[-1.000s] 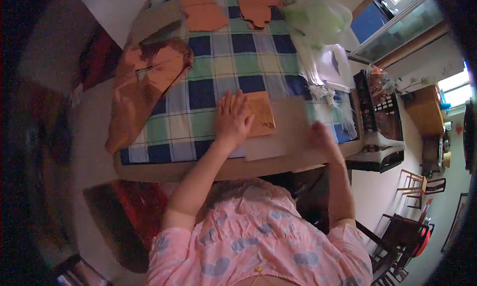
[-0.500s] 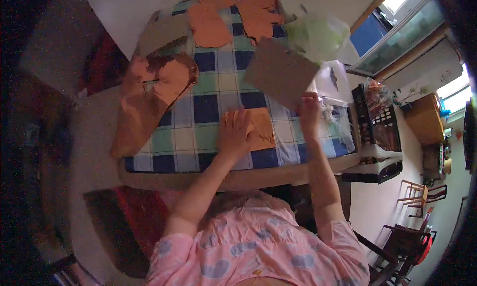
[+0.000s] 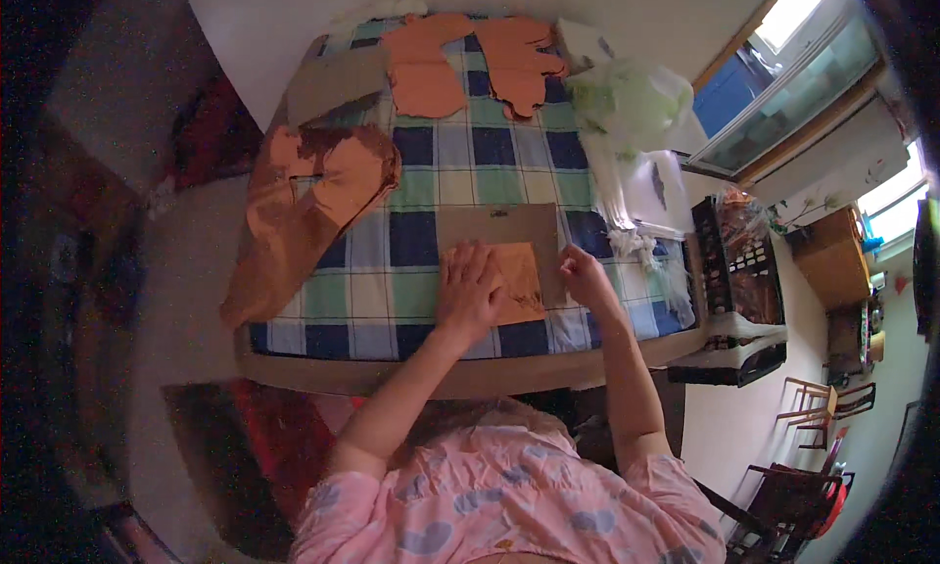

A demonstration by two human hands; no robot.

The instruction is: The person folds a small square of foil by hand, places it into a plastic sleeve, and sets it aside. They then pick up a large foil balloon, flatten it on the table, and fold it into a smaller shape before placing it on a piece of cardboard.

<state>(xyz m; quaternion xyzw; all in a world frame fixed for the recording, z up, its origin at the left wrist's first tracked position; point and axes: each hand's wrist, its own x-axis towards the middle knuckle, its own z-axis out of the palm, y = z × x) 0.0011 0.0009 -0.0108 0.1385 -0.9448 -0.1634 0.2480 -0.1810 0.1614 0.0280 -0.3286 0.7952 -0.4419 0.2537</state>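
My left hand (image 3: 470, 285) lies flat, fingers out, on a folded orange piece (image 3: 519, 270) with dark marks on its right part; whether it is cloth or film I cannot tell. A flat grey-brown cardboard sheet (image 3: 490, 219) lies on the checked bedcover, partly covered by the orange piece, showing beyond its far and right sides. At the sheet's right edge my right hand (image 3: 589, 278) is closed, its fingertips pinching that edge.
More orange pieces lie at the far side (image 3: 426, 70) and in a heap (image 3: 313, 187) on the left, near another cardboard sheet (image 3: 338, 82). On the right are pale plastic bags (image 3: 632, 104) and a black crate (image 3: 739, 270). The bed's near edge (image 3: 470, 376) runs before me.
The cardboard sheet has come down from the right, where my right hand held it raised and tilted, to lie flat around the orange piece. My left hand stays on that piece.
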